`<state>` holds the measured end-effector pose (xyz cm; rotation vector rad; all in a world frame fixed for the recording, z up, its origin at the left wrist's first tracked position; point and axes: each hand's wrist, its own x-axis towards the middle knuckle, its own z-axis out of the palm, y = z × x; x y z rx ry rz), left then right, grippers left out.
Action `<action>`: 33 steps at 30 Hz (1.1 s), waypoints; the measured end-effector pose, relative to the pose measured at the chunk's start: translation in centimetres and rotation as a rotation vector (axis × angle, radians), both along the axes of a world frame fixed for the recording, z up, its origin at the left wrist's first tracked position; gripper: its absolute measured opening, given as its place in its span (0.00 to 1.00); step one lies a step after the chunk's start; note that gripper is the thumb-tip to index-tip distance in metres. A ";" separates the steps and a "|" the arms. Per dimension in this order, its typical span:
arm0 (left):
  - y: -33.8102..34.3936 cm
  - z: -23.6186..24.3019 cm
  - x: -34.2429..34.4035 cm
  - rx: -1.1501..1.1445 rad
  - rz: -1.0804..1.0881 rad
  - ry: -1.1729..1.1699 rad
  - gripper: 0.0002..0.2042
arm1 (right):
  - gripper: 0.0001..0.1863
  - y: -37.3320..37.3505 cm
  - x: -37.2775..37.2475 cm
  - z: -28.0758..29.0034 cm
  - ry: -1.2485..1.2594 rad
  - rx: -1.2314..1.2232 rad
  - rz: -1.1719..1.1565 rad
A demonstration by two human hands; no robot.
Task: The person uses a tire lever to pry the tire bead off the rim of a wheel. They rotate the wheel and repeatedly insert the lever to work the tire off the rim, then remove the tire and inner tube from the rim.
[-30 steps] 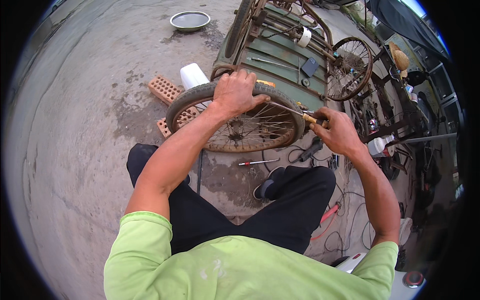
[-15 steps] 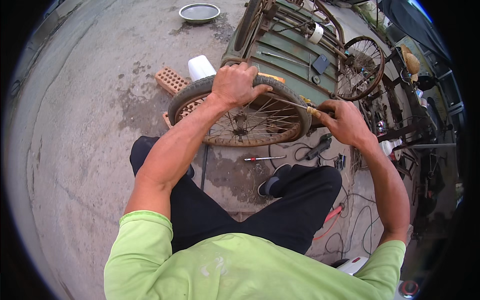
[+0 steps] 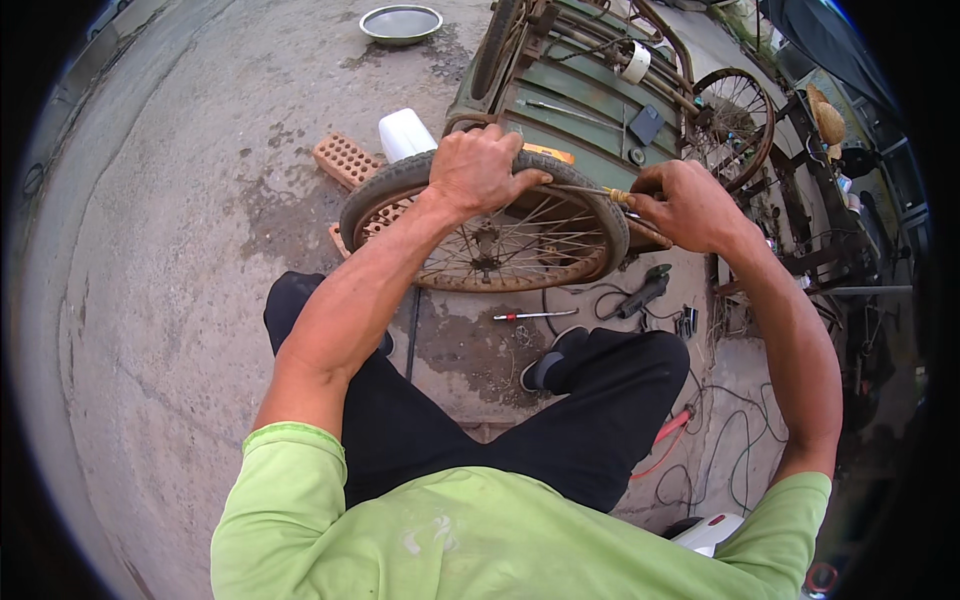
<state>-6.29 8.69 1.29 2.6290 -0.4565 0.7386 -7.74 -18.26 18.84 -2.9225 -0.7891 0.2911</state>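
Note:
A spoked bicycle-type wheel with a dark tyre (image 3: pixel 372 192) stands tilted in front of me, its rim and spokes rusty. My left hand (image 3: pixel 474 170) is closed over the top of the tyre, thumb stretched along it to the right. In my right hand (image 3: pixel 690 207), pinched at the wheel's upper right, is a screwdriver (image 3: pixel 616 196) with a yellowish handle. Its thin shaft runs left along the rim and tyre edge toward my left thumb. Where the tip sits, I cannot tell.
Behind the wheel lies an overturned green cart (image 3: pixel 560 130) with rusty wheels. Perforated bricks (image 3: pixel 346 160) and a white container (image 3: pixel 405 135) stand at its left, a metal basin (image 3: pixel 400 24) farther back. A red-handled tool (image 3: pixel 535 316), a dark power tool (image 3: pixel 645 292) and cables lie on the ground.
My right hand has risen with the screwdriver handle, so the shaft now lies flatter along the wheel's edge. The left hand keeps its grip on the tyre.

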 end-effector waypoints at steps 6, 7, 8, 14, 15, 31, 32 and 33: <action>-0.2 0.0 1.0 -0.019 0.011 0.045 0.35 | 0.18 3.0 0.7 0.6 -0.020 -0.110 -0.040; 0.1 -0.1 1.3 -0.020 0.015 0.029 0.35 | 0.17 3.4 0.3 0.2 -0.047 -0.083 -0.062; 0.1 0.1 1.6 -0.019 0.033 0.095 0.36 | 0.16 3.4 -0.2 -0.8 -0.071 -0.055 -0.087; 0.6 -0.3 3.4 -0.007 0.082 0.108 0.38 | 0.24 4.8 -6.2 -15.4 0.213 0.527 -0.478; -0.3 -0.2 3.5 -0.022 0.052 0.089 0.38 | 0.20 4.0 -5.8 -20.1 0.125 0.634 -0.487; -0.1 -1.5 3.2 -0.025 -0.027 -0.003 0.32 | 0.33 8.5 3.8 -27.9 0.280 0.266 -0.497; 0.0 -1.5 3.5 -0.020 -0.020 0.004 0.32 | 0.32 8.5 3.5 -27.9 0.346 0.273 -0.528; 0.1 -1.6 3.9 -0.015 -0.014 0.012 0.32 | 0.32 8.5 2.8 -27.9 0.361 0.325 -0.543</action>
